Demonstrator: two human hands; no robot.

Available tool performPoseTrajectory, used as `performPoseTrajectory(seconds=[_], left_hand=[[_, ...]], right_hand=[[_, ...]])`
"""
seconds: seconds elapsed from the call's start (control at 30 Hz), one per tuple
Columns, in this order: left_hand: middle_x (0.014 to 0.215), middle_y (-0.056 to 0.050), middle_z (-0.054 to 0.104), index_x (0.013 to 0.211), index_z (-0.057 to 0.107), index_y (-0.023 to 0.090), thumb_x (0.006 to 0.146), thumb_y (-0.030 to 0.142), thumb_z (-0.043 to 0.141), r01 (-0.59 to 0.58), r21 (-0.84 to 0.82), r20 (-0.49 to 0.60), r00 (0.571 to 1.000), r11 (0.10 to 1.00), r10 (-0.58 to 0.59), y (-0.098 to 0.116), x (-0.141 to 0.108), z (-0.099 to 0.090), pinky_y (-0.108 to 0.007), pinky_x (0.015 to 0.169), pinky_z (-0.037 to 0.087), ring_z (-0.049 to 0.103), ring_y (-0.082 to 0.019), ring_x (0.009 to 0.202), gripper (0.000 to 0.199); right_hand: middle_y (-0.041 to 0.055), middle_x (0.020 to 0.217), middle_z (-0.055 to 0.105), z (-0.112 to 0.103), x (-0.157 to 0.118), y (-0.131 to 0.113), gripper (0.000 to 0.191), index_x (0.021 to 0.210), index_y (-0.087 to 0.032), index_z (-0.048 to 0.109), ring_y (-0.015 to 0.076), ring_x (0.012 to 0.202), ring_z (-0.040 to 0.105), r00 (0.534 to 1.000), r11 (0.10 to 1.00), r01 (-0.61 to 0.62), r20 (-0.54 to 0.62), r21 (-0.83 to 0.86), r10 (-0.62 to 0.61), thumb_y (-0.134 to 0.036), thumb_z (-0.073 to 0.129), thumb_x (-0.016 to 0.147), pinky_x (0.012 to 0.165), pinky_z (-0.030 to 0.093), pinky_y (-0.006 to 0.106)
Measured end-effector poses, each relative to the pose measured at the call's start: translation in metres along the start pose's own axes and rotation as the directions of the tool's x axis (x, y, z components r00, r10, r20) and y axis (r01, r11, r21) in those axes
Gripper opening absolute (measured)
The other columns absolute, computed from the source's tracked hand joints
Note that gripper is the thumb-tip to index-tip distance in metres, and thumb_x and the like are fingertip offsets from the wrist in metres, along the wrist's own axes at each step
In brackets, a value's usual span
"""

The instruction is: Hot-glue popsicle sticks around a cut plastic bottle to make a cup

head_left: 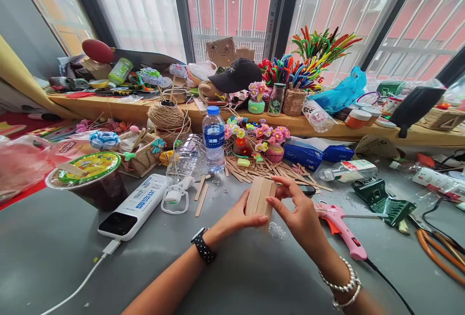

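We count one block (259, 196). Our left hand (237, 219) clasps its left; our half-open right hand (301, 211) touches its right.

The scene is bright, and the light seems to be daylight that enters through the windows (228, 9) at the back, where the panes look pale and slightly washed out. On the grey table (43, 252) there is a soft sheen, and shadows are weak. The wide lens bends the view: the window frames (180, 9) lean outward, and the plastic bag (25, 169) at the left edge looks stretched and smeared. In the middle, the water bottle (214, 140) is sharp, while the wooden block (258, 198) shows slight blur at its lower edge.
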State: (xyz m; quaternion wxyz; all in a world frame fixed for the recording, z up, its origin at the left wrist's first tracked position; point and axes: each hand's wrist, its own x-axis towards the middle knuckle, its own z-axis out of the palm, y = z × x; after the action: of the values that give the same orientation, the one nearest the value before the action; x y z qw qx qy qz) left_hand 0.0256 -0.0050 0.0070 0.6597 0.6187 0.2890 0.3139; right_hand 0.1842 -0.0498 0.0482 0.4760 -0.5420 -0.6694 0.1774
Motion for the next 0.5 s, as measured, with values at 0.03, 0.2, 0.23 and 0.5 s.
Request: performPoseTrajectory(seconds=[0.03,0.2,0.23,0.5], left_hand=[[0.128,-0.012,0.044,0.126,0.033,0.017,0.060,0.047,0.071,-0.008,0.012,0.000,1.000,1.000,0.008,-0.0001,0.0005,-0.0002,-0.042,0.095,0.033,0.040,-0.032,0.117,0.082],[0.128,-0.013,0.043,0.126,0.033,0.017,0.059,0.046,0.072,-0.031,0.038,-0.017,0.999,0.999,0.031,-0.0052,0.0023,-0.0017,-0.042,0.092,0.037,0.041,-0.032,0.116,0.083],[0.129,-0.013,0.043,0.126,0.032,0.017,0.059,0.046,0.072,-0.040,0.036,-0.020,0.999,0.999,0.041,-0.0063,0.0025,-0.0017,-0.041,0.092,0.037,0.042,-0.032,0.116,0.083],[0.125,-0.014,0.046,0.123,0.031,0.016,0.062,0.043,0.071,-0.081,0.025,-0.021,0.996,0.996,0.081,-0.0027,0.0023,0.0023,-0.039,0.090,0.040,0.045,-0.029,0.113,0.078]], right_hand=[[-0.0001,0.075,0.059,0.0002,-0.0001,0.0001,0.035,0.110,-0.020,0.048,0.0143,0.072,0.057,1.000,1.000,0.005,0.007,-0.003,-0.005,-0.034,0.054,0.078,0.071,0.046,0.027],[-0.0004,0.074,0.061,0.0003,0.0002,-0.0007,0.032,0.107,-0.021,0.050,0.0150,0.074,0.059,0.999,1.000,0.012,0.034,-0.015,-0.011,-0.033,0.054,0.078,0.071,0.045,0.027],[-0.0006,0.074,0.061,0.0004,0.0002,-0.0009,0.032,0.107,-0.021,0.050,0.0149,0.073,0.060,0.999,1.000,0.013,0.033,-0.015,-0.013,-0.034,0.054,0.078,0.071,0.045,0.026],[0.0000,0.078,0.061,0.0018,-0.0007,-0.0005,0.030,0.106,-0.022,0.051,0.0148,0.073,0.059,0.999,0.999,0.027,0.020,-0.032,-0.027,-0.034,0.054,0.078,0.071,0.046,0.027]])
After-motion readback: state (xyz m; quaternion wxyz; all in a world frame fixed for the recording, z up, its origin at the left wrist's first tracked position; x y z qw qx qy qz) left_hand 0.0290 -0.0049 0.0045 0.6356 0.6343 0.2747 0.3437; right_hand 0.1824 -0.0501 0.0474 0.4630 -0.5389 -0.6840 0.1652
